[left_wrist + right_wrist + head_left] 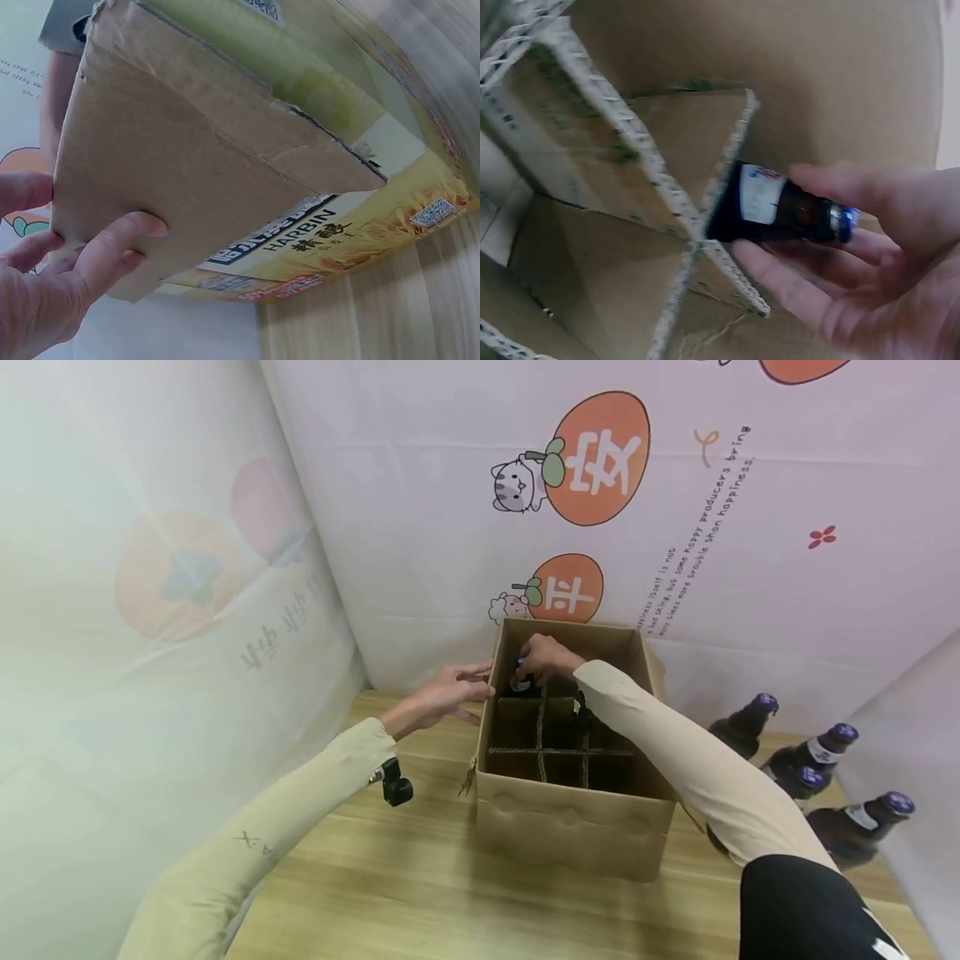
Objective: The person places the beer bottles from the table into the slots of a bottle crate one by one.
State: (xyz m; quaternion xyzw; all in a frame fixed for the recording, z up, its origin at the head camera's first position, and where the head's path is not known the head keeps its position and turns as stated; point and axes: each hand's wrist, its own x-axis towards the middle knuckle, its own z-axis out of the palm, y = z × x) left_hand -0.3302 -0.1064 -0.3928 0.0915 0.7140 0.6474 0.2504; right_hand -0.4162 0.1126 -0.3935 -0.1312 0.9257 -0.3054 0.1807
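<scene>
Inside the divided cardboard box (573, 814), at its far left cell, my right hand (551, 657) holds a dark beer bottle (521, 681) around the neck. The right wrist view shows this bottle (780, 206) with a white label and blue cap, thumb on one side and fingers (780, 281) on the other; its lower part is hidden by the dividers. Against the box's left side rests my left hand (447, 693), fingers mostly straight. In the left wrist view its fingertips touch a brown flap (172, 142) folded down over the printed side.
Several dark bottles (855, 827) with blue caps stand right of the box, partly behind the right sleeve. Crossed cardboard dividers (540, 727) split the box into cells. A printed white curtain (420, 527) hangs behind the wooden table (360, 877), with another sheet at left.
</scene>
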